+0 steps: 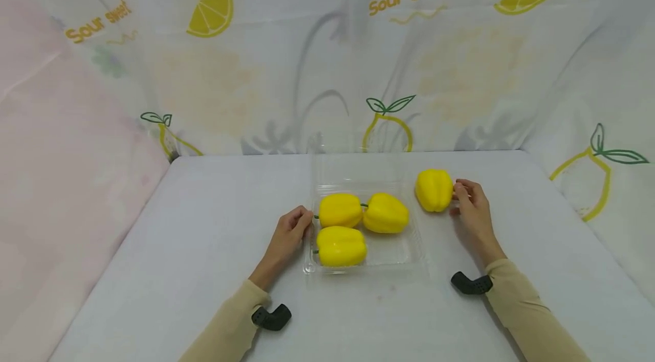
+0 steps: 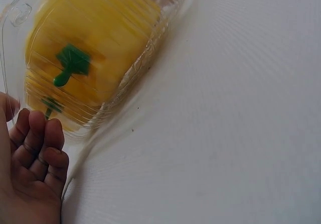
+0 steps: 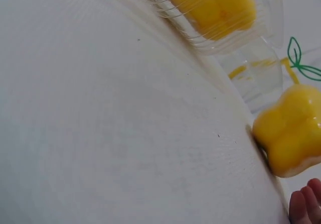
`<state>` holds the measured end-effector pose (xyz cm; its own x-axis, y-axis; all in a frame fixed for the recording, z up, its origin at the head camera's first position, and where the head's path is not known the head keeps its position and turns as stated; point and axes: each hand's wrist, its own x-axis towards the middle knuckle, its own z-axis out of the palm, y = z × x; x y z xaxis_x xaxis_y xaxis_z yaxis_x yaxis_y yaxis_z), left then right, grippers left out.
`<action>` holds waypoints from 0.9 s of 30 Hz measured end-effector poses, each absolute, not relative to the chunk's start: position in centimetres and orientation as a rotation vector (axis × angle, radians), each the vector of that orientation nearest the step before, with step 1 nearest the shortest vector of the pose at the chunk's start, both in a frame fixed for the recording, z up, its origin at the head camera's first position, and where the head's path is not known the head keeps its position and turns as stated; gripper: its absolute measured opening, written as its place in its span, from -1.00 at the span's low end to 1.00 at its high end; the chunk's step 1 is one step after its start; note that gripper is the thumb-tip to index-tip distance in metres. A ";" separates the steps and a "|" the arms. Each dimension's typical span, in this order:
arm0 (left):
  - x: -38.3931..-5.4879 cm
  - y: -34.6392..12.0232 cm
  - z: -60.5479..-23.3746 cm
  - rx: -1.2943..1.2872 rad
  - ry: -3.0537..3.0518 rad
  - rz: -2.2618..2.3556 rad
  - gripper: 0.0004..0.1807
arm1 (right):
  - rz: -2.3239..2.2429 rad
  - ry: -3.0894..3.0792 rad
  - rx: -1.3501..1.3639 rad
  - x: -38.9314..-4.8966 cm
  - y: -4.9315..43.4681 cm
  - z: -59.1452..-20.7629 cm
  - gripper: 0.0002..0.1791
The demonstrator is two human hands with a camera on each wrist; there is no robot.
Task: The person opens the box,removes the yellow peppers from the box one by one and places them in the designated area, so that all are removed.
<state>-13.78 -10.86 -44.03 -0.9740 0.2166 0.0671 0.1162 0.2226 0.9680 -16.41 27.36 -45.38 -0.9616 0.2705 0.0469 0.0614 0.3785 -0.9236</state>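
Note:
A clear plastic container [image 1: 394, 251] stands on the white table with its lid raised at the back. Inside lie three yellow bell peppers: one at the back left [image 1: 340, 210], one at the back right [image 1: 386, 213] and one at the front left [image 1: 341, 246]. My left hand [image 1: 293, 230] pinches the container's left rim; the left wrist view shows thumb and fingers [image 2: 54, 133] on either side of the edge. Outside, to the right, sits another yellow bell pepper [image 1: 434, 190]. My right hand [image 1: 473, 211] is at that pepper's right side, fingers [image 3: 299, 208] loosely bent right by it.
The white tabletop [image 1: 220, 197] stretches out on both sides of the container. Behind it hangs a pale cloth [image 1: 276, 66] printed with lemons and lettering. Each sleeve carries a black wrist device, one on the left [image 1: 271, 317] and one on the right [image 1: 471, 283].

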 end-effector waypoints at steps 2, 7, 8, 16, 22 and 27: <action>-13.8 -10.8 -43.9 0.315 2.396 1.870 -0.73 | 1.610 -2.436 -0.293 -16.5 27.4 -45.4 -0.39; -13.5 -10.9 -43.9 0.299 2.399 1.855 -0.73 | 1.562 -2.467 -0.274 -16.4 27.2 -45.4 -0.39; -13.5 -10.9 -43.9 0.307 2.400 1.858 -0.73 | 1.553 -2.472 -0.277 -16.4 27.2 -45.4 -0.39; -13.6 -10.9 -44.0 0.358 2.395 1.879 -0.72 | 1.546 -2.420 -0.294 -16.3 27.2 -45.1 -0.39; -13.7 -10.8 -43.8 0.353 2.374 1.895 -0.74 | 1.534 -2.363 -0.229 -16.3 27.1 -44.9 -0.43; -13.7 -10.8 -43.8 0.345 2.377 1.898 -0.74 | 1.506 -2.356 -0.187 -16.3 27.0 -44.5 -0.45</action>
